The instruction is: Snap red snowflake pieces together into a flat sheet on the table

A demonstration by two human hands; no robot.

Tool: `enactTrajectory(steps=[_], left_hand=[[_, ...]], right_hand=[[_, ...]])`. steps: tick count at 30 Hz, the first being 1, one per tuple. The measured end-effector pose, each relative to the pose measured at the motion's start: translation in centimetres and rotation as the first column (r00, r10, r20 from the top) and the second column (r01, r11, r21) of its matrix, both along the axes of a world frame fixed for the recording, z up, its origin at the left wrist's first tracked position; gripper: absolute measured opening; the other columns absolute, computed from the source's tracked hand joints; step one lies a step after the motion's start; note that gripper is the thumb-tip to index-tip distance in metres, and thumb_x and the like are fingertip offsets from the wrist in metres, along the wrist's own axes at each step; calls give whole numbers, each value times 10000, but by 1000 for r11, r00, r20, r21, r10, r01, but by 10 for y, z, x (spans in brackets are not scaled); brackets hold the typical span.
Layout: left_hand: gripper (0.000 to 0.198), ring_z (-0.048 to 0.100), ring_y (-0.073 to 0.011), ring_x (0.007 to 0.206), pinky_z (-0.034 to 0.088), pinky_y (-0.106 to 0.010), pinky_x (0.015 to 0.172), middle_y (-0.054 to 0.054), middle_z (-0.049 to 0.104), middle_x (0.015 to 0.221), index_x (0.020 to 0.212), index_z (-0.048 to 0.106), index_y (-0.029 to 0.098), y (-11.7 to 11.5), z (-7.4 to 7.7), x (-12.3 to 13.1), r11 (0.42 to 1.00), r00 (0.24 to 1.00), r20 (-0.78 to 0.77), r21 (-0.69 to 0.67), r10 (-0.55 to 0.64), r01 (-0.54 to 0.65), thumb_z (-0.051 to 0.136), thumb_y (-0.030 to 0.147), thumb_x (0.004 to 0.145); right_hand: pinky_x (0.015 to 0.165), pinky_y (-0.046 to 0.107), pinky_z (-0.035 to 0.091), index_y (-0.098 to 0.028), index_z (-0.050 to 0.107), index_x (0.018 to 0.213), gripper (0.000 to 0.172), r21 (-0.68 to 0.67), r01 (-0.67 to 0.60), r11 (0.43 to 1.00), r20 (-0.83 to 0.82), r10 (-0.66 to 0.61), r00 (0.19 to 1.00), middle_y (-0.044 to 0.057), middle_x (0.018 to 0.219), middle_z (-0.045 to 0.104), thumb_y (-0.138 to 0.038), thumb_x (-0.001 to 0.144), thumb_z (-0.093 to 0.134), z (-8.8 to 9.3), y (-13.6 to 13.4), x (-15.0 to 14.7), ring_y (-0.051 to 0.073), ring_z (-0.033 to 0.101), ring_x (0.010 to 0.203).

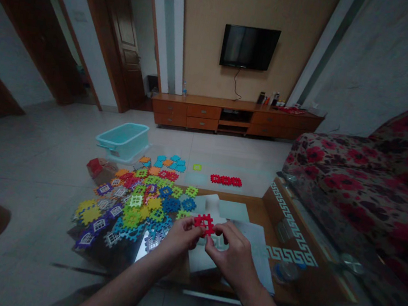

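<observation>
Both of my hands pinch one red interlocking tile [204,222] above the glass table. My left hand [179,236] grips its left edge, fingers closed. My right hand [232,250] grips its right lower edge, fingers closed. To the left lies a heap of coloured interlocking tiles [132,203] in yellow, green, blue, purple and red. A row of joined red tiles [226,180] lies farther back on the table, apart from the heap.
A glass-topped table [291,236] with a white key pattern holds papers [253,236]. A light blue plastic bin [124,139] stands on the floor behind the heap. A flowered sofa [374,187] is at the right, a TV [249,47] and wooden cabinet [232,116] at the back.
</observation>
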State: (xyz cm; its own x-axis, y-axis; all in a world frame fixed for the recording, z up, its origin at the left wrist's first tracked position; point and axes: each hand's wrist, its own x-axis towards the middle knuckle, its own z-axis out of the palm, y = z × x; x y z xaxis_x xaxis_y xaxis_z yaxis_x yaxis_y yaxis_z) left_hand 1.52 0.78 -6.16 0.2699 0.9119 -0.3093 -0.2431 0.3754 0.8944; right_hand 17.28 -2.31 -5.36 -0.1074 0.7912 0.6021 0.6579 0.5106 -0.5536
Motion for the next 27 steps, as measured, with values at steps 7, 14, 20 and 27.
enactTrajectory(steps=[7,14,20,27], left_hand=[[356,380,-34,499,206,-199,488,8,594,719,872,597,126,1,3,-2,997,995,62,-30,-76,78,787,346,666],[241,415,-68,515,279,-209,512,6,624,726,947,522,162,-9,4,-3,982,957,-220,-46,-189,184,602,312,777],[295,563,-158,668,374,-253,591,-17,656,747,1058,572,161,-31,17,4,855,681,-670,132,-295,501,575,330,816],[452,673,-317,959,501,-386,771,-155,710,1062,1209,565,170,-49,52,19,580,293,-939,140,-178,802,527,442,849]], right_hand=[[624,263,419,-204,604,838,149,-7,1,1000,38,-1,999,-5,743,583,-92,743,632,-1,7,11,157,556,666],[598,257,414,-195,638,793,57,-11,89,996,49,-89,995,-3,700,587,-162,748,626,-15,30,28,145,534,617],[590,272,434,-187,693,768,112,-42,223,974,37,-221,974,19,676,643,-256,708,629,-31,65,47,160,562,587],[651,297,473,-188,724,774,220,-132,333,934,0,-336,942,51,741,717,-375,707,629,-42,104,91,188,624,632]])
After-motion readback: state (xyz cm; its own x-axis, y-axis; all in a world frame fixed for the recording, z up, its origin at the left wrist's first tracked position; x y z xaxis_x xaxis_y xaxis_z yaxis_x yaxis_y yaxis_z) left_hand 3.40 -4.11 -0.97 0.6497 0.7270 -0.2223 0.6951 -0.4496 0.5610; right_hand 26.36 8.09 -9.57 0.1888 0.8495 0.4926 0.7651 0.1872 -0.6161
